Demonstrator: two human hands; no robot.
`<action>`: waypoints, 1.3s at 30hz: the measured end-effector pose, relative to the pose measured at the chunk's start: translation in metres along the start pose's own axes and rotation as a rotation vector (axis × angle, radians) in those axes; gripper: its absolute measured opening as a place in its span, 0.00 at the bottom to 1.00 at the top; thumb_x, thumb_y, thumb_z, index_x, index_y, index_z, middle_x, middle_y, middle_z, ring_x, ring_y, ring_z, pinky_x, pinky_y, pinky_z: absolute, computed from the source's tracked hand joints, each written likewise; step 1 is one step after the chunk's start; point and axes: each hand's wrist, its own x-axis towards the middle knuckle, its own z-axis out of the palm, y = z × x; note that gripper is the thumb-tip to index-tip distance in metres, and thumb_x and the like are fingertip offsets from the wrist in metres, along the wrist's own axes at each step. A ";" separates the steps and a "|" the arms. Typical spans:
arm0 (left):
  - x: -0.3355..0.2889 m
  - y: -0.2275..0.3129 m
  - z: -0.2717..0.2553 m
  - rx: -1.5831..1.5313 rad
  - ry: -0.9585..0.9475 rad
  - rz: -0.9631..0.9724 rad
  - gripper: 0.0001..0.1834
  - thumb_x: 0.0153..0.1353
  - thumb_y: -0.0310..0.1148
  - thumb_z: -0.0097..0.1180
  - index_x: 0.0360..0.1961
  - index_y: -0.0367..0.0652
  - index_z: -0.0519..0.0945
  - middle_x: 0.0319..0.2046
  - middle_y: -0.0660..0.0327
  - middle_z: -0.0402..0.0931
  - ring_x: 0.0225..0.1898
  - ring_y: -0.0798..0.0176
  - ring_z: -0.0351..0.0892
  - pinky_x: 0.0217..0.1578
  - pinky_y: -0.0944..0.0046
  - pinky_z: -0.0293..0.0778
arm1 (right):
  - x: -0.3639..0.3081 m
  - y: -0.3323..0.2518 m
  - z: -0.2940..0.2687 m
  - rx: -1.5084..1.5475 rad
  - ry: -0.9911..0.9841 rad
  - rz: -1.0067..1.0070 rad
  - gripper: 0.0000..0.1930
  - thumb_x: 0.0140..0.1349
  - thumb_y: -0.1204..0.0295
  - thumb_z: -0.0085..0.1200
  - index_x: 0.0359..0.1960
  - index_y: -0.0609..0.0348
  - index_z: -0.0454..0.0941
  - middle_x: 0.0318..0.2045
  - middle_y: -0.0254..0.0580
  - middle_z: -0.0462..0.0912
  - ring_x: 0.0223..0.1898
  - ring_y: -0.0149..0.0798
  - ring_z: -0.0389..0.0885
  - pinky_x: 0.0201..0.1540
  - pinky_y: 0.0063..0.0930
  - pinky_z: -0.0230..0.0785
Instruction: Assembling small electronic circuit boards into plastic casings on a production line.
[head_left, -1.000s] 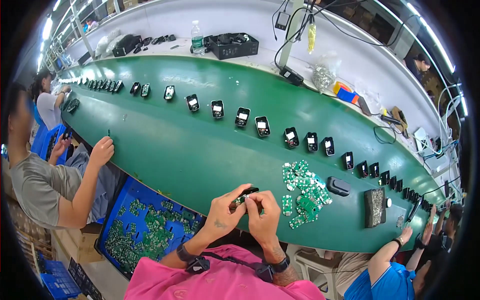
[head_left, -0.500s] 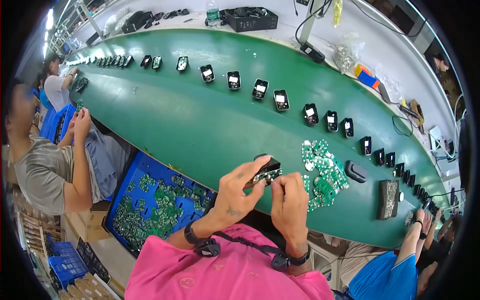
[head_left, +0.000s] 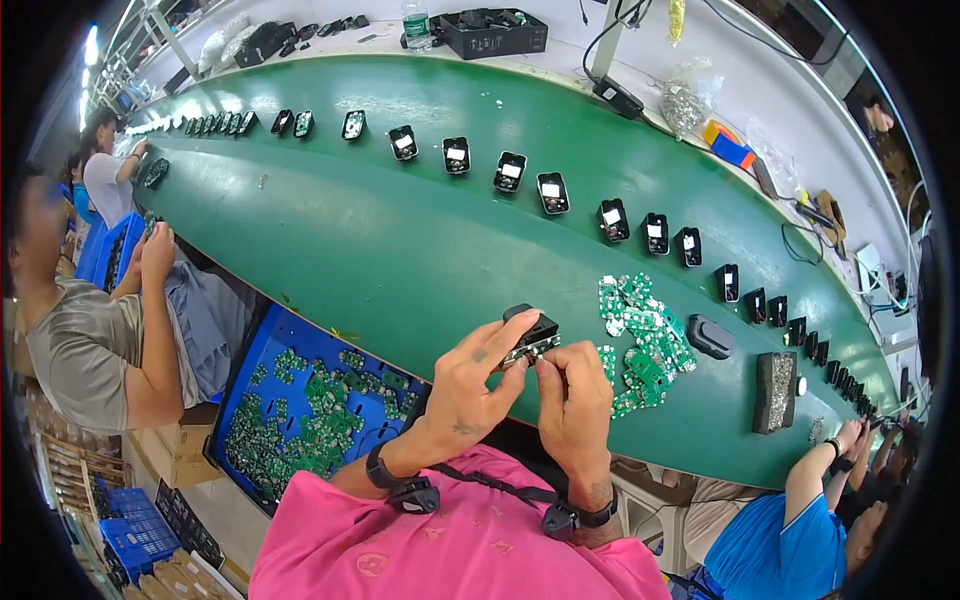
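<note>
Green tabletop (head_left: 400, 260) stretches to both sides and ahead of left hand (head_left: 470, 380) and right hand (head_left: 578, 400). Just right of right hand: heaped green circuit boards (head_left: 645, 362). Farther right: black rounded case (head_left: 709, 337), then dark oblong box (head_left: 788, 375), white round piece (head_left: 801, 386) beside it. Ahead of hands: long row of black housings (head_left: 552, 193). Far left: dark clump (head_left: 157, 173).

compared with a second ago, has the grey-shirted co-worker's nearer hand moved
Yes: judged against the green table, the co-worker's nearer hand has drawn back from its edge, toward the co-worker's own body.
</note>
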 end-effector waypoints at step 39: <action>0.004 0.005 0.012 0.291 0.054 0.202 0.28 0.56 0.20 0.61 0.61 0.45 0.78 0.48 0.48 0.80 0.39 0.47 0.85 0.35 0.57 0.81 | 0.003 0.001 -0.009 -0.137 0.029 -0.051 0.03 0.63 0.81 0.56 0.36 0.64 0.75 0.33 0.49 0.77 0.30 0.54 0.78 0.30 0.43 0.69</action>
